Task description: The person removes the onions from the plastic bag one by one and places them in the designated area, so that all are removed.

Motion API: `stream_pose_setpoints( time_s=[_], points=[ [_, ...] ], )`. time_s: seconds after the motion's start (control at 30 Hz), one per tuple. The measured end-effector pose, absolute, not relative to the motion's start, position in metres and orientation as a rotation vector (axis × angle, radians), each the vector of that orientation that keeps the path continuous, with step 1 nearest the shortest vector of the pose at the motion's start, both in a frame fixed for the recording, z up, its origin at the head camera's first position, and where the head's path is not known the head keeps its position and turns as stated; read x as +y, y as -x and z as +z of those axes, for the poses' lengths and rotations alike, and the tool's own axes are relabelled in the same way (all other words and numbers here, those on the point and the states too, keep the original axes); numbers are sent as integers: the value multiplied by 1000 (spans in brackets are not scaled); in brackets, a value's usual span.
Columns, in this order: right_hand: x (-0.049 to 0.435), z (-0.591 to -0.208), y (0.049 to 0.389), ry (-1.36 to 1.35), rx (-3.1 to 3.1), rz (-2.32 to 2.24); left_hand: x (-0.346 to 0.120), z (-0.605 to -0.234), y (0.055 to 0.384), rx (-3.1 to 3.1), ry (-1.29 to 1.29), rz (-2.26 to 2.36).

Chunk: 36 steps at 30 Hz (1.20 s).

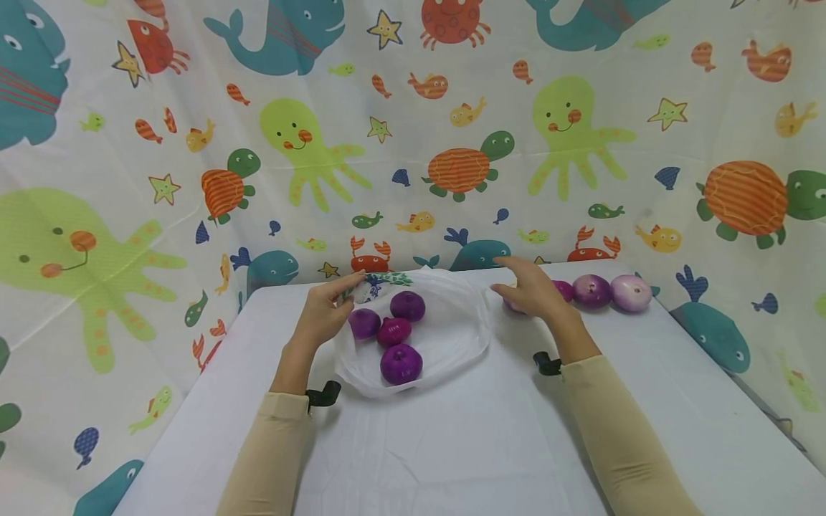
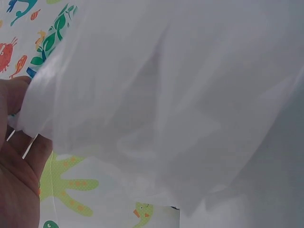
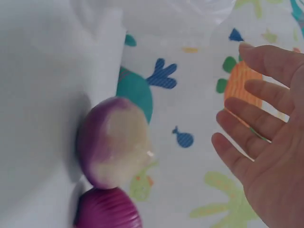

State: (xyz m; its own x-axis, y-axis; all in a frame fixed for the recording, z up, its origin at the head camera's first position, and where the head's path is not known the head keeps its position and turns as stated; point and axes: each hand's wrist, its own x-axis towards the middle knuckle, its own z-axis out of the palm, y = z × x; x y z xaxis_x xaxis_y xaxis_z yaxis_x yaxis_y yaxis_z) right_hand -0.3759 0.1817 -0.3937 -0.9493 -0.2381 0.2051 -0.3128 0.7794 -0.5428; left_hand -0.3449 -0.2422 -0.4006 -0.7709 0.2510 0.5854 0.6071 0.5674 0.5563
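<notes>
Looks about halfway: four red onions (image 1: 401, 362) already in the plastic bag (image 1: 452, 337), roughly four more waiting on the desk (image 1: 400, 459). Left hand (image 1: 323, 309) pinches the bag's rim, right hand (image 1: 532, 290) hovers open-fingered over a peeled onion (image 3: 114, 142).

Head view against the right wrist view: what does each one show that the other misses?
Only the head view shows the left hand pinching the rim of the white plastic bag, four purple onions lying inside it, and a row of onions at the table's far edge. Only the right wrist view shows that the nearest onion is partly peeled and pale, and that the right hand is open, not touching it. Both show the right hand, loose onions, the white table and the sea-creature cloth.
</notes>
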Motion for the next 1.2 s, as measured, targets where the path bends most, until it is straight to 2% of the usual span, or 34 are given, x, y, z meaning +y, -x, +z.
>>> stream_pose_setpoints(
  time_s=[0.23,0.77,1.2],
  points=[
    [164,-379,364,-602,-2748,885,-243,-401,346,-2360,683,-1085],
    [120,-373,342,-860,-2587,854,-243,-401,346,-2348,693,-1093],
    [96,-382,335,-1008,-2669,781,-243,-401,346,-2343,700,-1094]
  ],
)
